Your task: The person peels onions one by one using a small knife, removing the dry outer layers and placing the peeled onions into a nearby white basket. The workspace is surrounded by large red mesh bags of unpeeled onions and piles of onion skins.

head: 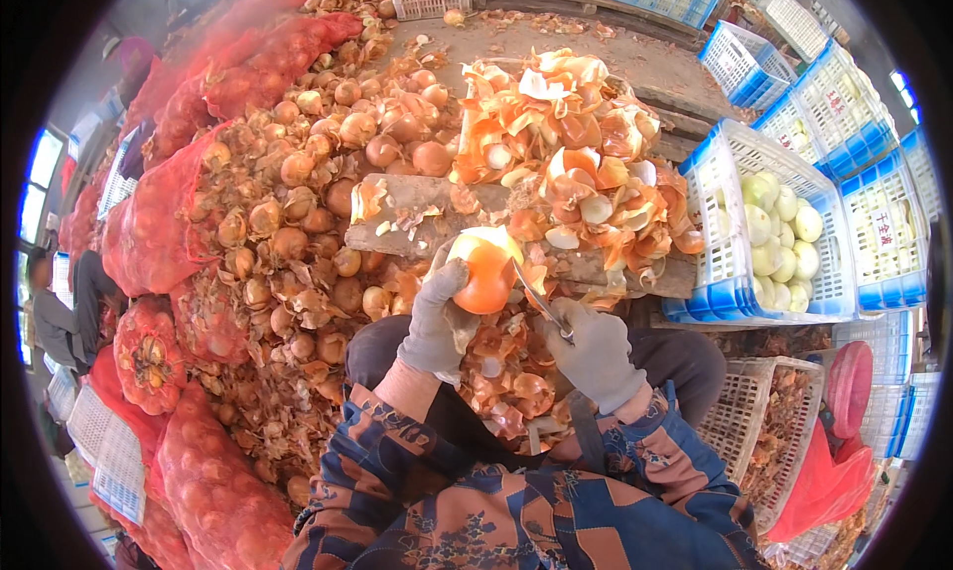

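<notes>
My left hand [439,320], in a grey glove, holds a partly peeled onion [484,278] above my lap. Its top shows pale flesh, while orange skin still wraps the lower part. In my gloved right hand [595,350] is a small knife [542,300], the blade touching the onion's right side. Just beyond the onion lies a wooden board [417,224] with skin scraps on it. A tall heap of onion skins [573,130] covers its right half. More skins [514,380] have collected between my knees.
Unpeeled onions [298,168] spread across the left, beside red mesh sacks [160,220] of onions. At the right, a blue and white crate [759,153] holds peeled onions [782,227]. A crate [797,413] of skins stands lower right. Another person [56,309] sits at far left.
</notes>
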A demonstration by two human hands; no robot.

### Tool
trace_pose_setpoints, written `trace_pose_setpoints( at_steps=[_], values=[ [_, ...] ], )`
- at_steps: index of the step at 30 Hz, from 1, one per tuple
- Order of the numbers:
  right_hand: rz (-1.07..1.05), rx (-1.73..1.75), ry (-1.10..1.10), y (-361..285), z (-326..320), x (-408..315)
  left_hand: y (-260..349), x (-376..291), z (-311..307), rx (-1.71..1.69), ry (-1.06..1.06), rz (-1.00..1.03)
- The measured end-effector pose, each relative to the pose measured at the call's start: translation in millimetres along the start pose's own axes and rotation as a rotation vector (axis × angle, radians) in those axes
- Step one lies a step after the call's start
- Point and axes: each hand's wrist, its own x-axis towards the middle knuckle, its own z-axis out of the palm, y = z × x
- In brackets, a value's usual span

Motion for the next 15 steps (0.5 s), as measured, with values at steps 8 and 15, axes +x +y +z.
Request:
trace_pose_setpoints(
  at_steps=[8,15],
  values=[
    [0.085,-0.142,0.061,5.3,26.3,9.8,3.6,-0.6,9.4,0.174,0.063,0.073],
    [0.634,0.922,-0.398,-1.0,-1.2,24.1,5.6,2.8,5.8,0.218,0.042,0.061]
  ],
)
